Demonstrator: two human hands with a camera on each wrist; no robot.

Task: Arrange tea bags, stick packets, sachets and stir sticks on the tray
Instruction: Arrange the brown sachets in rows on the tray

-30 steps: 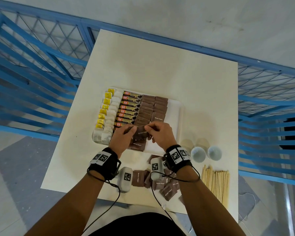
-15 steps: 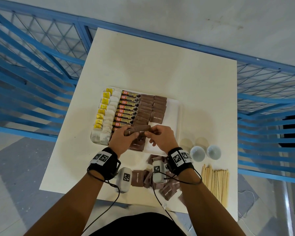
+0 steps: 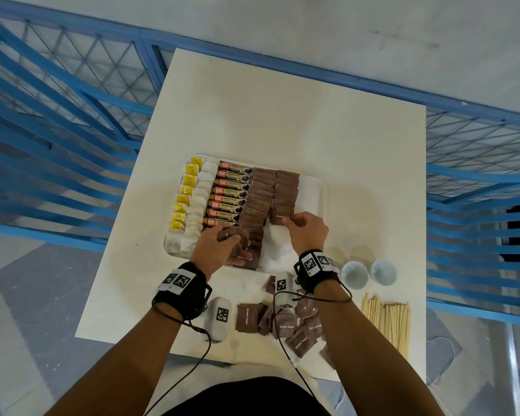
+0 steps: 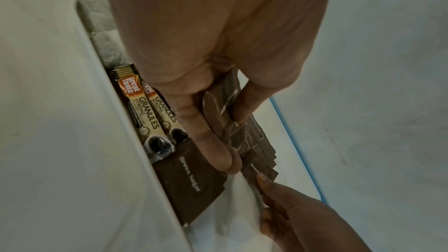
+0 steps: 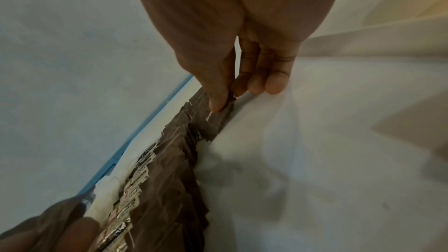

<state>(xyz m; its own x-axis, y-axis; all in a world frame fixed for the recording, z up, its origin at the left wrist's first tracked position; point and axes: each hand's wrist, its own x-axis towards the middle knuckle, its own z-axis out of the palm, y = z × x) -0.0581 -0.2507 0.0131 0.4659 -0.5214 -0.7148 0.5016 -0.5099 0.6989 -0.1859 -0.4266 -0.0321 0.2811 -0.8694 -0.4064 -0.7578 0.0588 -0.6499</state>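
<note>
A white tray [image 3: 318, 202] holds a row of tea bags [image 3: 192, 211] with yellow tags, a row of coffee stick packets [image 3: 230, 193] and two columns of brown sugar sachets [image 3: 285, 190]. My left hand [image 3: 225, 247] grips a small stack of brown sachets [image 4: 223, 110] over the tray's near edge. At the near end of the right column my right hand [image 3: 305, 226] pinches one brown sachet [image 3: 281, 216] by its edge, thumb on top [image 5: 218, 102]. More loose sachets [image 3: 285, 322] lie on the table by my wrists. Wooden stir sticks [image 3: 386, 319] lie at the near right.
Two small white cups [image 3: 368, 273] stand right of the tray. The cream table [image 3: 282, 115] is bare behind the tray. Blue metal railings [image 3: 57, 115] surround the table on the left, back and right. The tray's right strip shows a white liner.
My right hand moved away from the left hand, forward and right to the second sachet column with one sachet. The left hand stayed near the tray's near edge with its stack.
</note>
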